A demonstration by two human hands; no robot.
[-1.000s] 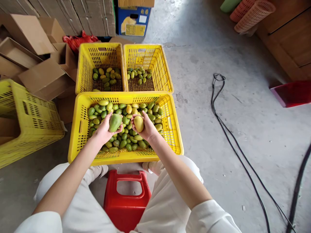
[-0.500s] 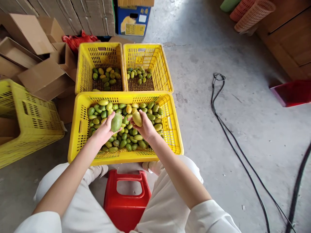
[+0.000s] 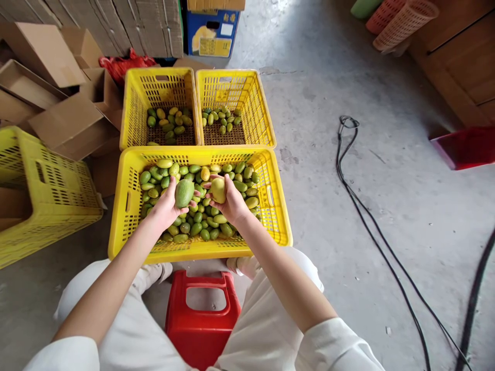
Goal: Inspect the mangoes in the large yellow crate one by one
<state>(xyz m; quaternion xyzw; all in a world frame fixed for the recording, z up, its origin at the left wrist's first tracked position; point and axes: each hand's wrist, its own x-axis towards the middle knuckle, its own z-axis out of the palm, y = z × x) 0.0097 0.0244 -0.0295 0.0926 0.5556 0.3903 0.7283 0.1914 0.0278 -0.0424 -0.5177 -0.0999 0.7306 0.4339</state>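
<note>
My left hand [image 3: 167, 207] is closed around a green mango [image 3: 184, 194], its thumb along the near side and fingertips showing past the right edge. In my right hand [image 3: 233, 202] sits a smaller yellow-green mango [image 3: 218, 190], gripped between thumb and fingers. Both fruits are held up above a wide yellow crate [image 3: 201, 252], a small gap between them. Many green and yellowish mangoes [image 3: 196, 228] lie heaped in that crate under my hands, partly hidden by them.
Behind stand two yellow crates, the left one [image 3: 127, 111] and the right one [image 3: 266, 116], each holding several mangoes. Another yellow crate [image 3: 64, 193] and cardboard boxes [image 3: 71, 121] are at the left. A red stool [image 3: 201, 330] is between my legs. A black cable [image 3: 358, 206] crosses the floor.
Both mangoes have been turned a little within my hands. The hands stay over the wide crate and still hold the same fruits.
</note>
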